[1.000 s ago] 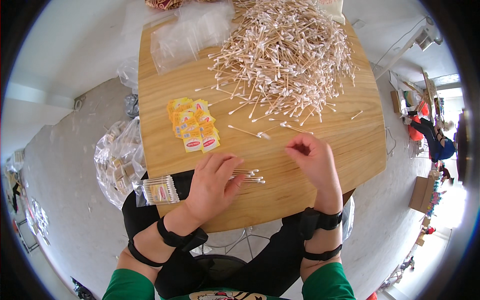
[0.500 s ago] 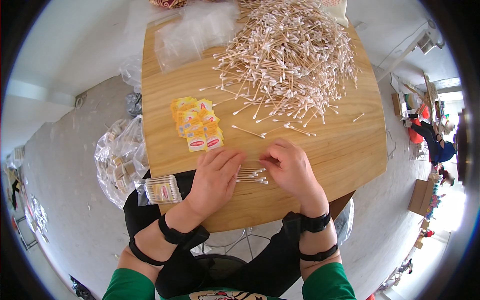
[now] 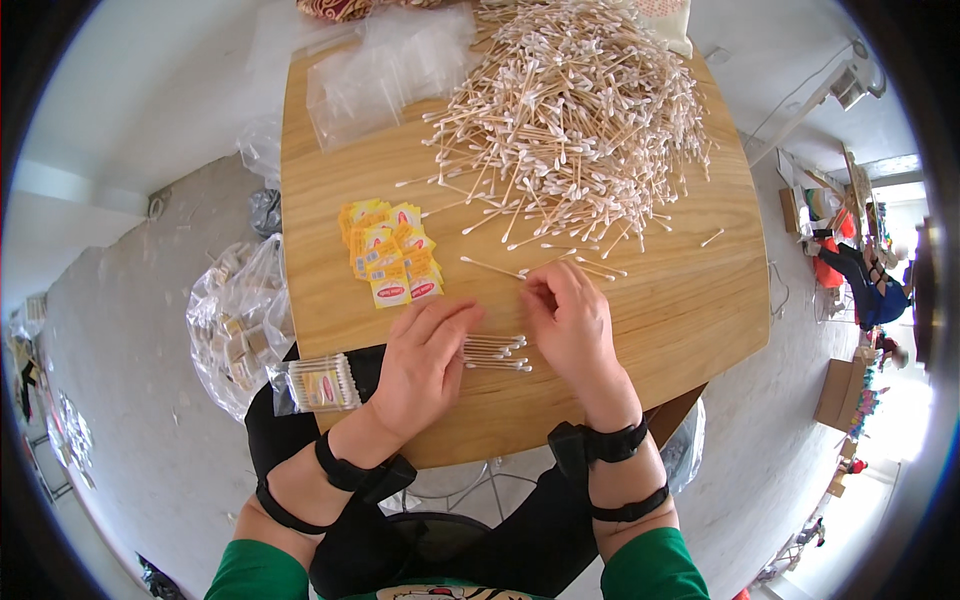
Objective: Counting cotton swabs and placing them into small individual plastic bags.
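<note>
Fingers point(image 3: 450, 322) of your left hand point(image 3: 418, 362) lie close together, curved over a small bunch point(image 3: 497, 347) of swabs near the middle of the tabletop's point(image 3: 670, 330) near edge. White tips point out toward your right hand point(image 3: 575, 325); the other ends are hidden under your palm, so whether you squeeze them or only cover them, I cannot tell. Your right fingers are curled in, thumb toward index, just beyond the bunch and to its right; whether a swab is pinched there, I cannot tell.

One loose swab point(image 3: 493, 268) has its right tip just beside your right fingertips. Farther from you, a few strays point(image 3: 600, 267) edge the heap point(image 3: 590, 110) of swabs, which spreads over the right half toward the far edge. Another single point(image 3: 713, 237) lies off toward the right edge.

Yellow cards point(image 3: 390, 255) overlap toward the left edge, beyond your left hand. At the near left corner sits a filled packet point(image 3: 325, 383), lying flat. Clear bags point(image 3: 390, 70) are spread at the far left corner. Outside the left edge stands a clear sack point(image 3: 240, 320); far to the right is a person point(image 3: 880, 290) in blue.
</note>
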Demonstrator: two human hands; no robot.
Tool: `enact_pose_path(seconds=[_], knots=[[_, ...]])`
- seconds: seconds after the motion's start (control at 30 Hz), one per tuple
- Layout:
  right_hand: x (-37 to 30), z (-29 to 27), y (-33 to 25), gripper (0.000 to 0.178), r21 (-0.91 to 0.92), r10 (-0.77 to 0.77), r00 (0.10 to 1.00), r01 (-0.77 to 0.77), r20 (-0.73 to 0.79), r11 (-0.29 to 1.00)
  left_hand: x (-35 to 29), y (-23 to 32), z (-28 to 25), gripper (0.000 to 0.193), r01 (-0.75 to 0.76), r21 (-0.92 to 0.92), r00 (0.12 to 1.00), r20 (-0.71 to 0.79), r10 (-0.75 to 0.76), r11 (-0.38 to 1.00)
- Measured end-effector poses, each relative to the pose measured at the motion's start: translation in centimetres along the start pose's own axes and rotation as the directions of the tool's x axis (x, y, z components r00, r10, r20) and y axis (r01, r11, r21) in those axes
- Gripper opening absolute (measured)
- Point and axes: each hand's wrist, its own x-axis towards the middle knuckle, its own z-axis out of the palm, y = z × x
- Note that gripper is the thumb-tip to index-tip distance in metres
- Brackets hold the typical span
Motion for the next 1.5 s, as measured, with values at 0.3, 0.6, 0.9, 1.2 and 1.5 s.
enact_pose_path(seconds=[0.3,0.6,0.9,1.2,1.5], knots=[[0.4,-0.2,0.0,0.008,-0.134,-0.078,0.997,0.076,-0.007,0.988,0.3,-0.1,0.0,0.036,0.035,0.06,0.996,-0.086,-0.03,0.998],[-0.2,-1.9,-0.6,0.011,0.105,0.121,0.989,-0.13,0.084,0.986,-0.3,0.0,0.3,0.039,0.001,0.069,0.996,0.091,-0.007,0.998],[-0.1,-0.1,-0.6,0.019,-0.256,0.072,0.993,-0.094,-0.091,0.962,-0.3,-0.3,0.4,0.038,0.003,-0.037,0.989,0.146,0.002,0.999],[-0.9,-1.9,-0.3,0.01,0.035,0.005,0.983,-0.011,0.183,0.999,0.2,0.2,0.6,0.033,-0.054,0.106,0.998,0.023,0.052,0.993],[-0.5,-4.8,5.0,0.017,-0.171,0.185,0.962,-0.22,-0.202,0.96,-0.2,-0.1,0.6,0.032,-0.031,0.033,0.997,0.07,0.028,0.999]])
